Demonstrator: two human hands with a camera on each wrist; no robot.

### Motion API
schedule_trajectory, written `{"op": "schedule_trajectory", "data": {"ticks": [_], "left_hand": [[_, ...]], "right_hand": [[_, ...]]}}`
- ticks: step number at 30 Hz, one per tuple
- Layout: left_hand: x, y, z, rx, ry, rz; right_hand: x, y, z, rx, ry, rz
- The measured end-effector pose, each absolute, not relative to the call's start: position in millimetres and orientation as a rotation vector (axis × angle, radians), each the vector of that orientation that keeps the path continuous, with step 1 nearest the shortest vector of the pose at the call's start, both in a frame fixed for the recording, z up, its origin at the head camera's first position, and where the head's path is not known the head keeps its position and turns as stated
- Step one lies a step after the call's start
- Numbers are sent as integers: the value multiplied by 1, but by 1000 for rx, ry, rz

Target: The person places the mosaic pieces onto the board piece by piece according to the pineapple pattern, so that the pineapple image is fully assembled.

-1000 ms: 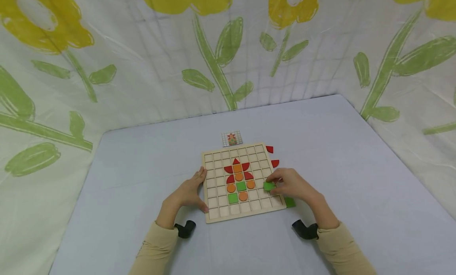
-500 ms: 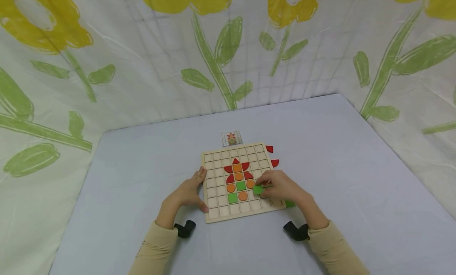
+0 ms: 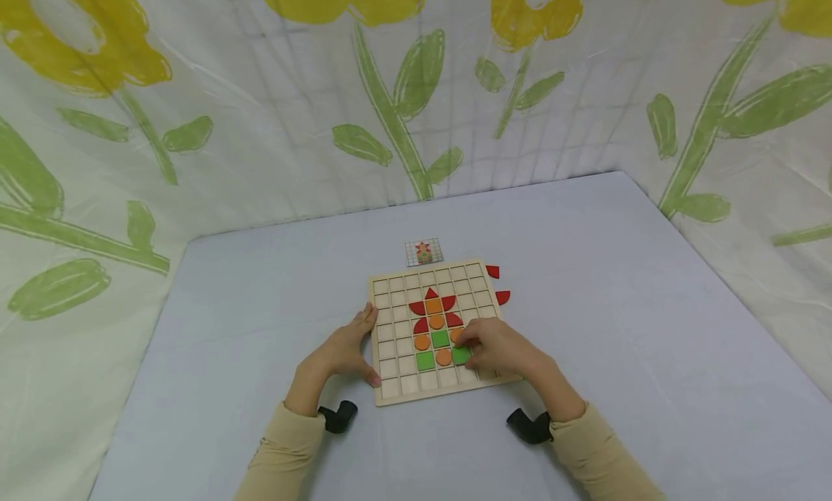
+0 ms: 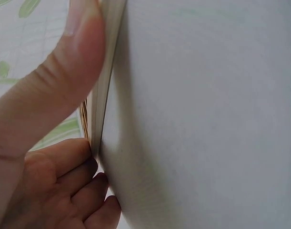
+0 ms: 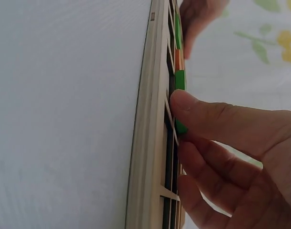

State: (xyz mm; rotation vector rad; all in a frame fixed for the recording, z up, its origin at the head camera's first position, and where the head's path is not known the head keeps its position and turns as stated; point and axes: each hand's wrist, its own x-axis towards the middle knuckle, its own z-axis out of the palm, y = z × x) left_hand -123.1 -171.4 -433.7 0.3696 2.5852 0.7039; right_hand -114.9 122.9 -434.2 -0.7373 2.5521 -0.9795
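Note:
A wooden grid board [image 3: 408, 385] lies on the table. My left hand [image 3: 339, 351] rests along its left edge, thumb near the front corner and fingertips farther up the side. Between thumb and fingers of my right hand [image 3: 507, 348] is a green square tile [image 3: 460, 356], at the cell right of an orange disc [image 3: 443, 356]. The right wrist view shows the thumb pressed on this green tile's side [image 5: 180, 78]; whether it sits fully down cannot be told. Another green tile [image 3: 425, 361], more orange discs and several red pieces [image 3: 417, 308] form a figure on the board.
Behind the board lies a small pattern card [image 3: 423, 252] with a similar figure. Two red quarter-round pieces [image 3: 503, 297] lie beside the board's right edge. A flowered cloth [image 3: 260, 125] hangs behind the table.
My right hand has carried the green tile leftward across the board to the cell beside the lower orange disc. My left hand has stayed at the board's left edge.

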Motion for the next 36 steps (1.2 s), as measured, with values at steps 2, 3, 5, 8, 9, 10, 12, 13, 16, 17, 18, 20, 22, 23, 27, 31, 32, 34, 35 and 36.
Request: {"op": "schedule_trajectory", "data": {"ticks": [2,3,5,8,9,10,12,13,16,17,18,20,22,23,27,31,32,34,35,36], "left_hand": [[-123,-171,-434,368,2587,704],[-123,-171,-434,367,2587,704],[-123,-171,-433,366,2588,705],[-123,-171,-434,368,2588,709],[-123,-171,-434,369,2587,711],[-123,-171,-434,371,2587,711],[-123,-171,-434,373,2587,711],[-123,-171,-434,373,2587,711],[-123,-172,-434,376,2587,710],[-123,-172,-434,376,2587,709],[-123,-172,-434,377,2587,710],[-124,-172,-434,378,2587,711],[-124,-172,-434,380,2588,709],[-124,-172,-433,380,2587,710],[-123,-172,-434,377,2583,715],[-123,-172,-434,376,2583,711],[-124,-172,-434,377,2584,708],[-124,-172,-435,379,2586,701],[-124,-172,-435,380,2586,700],[-125,-172,-435,382,2585,700]], "right_hand": [[-115,122,-435,-738,2558,-969],[-114,122,-435,-742,2561,-968],[-114,122,-434,-739,2562,-969],[-114,123,-434,-742,2556,-974],[-114,123,-434,-746,2555,-978],[-114,124,-435,-746,2558,-978],[-114,124,-435,-745,2562,-980],[-114,125,-435,-744,2566,-980],[-114,126,-435,-746,2573,-979],[-115,126,-435,-747,2570,-979],[-115,126,-435,-744,2568,-978],[-115,125,-434,-745,2564,-978],[-116,125,-433,-745,2561,-979],[-116,125,-433,-745,2560,-979],[-116,125,-433,-746,2556,-988],[-116,124,-433,-742,2553,-993],[-116,124,-433,-743,2553,-994],[-116,125,-433,-743,2549,-995],[-116,125,-433,-737,2545,-1001],[-117,126,-433,-732,2539,-1010]]}}
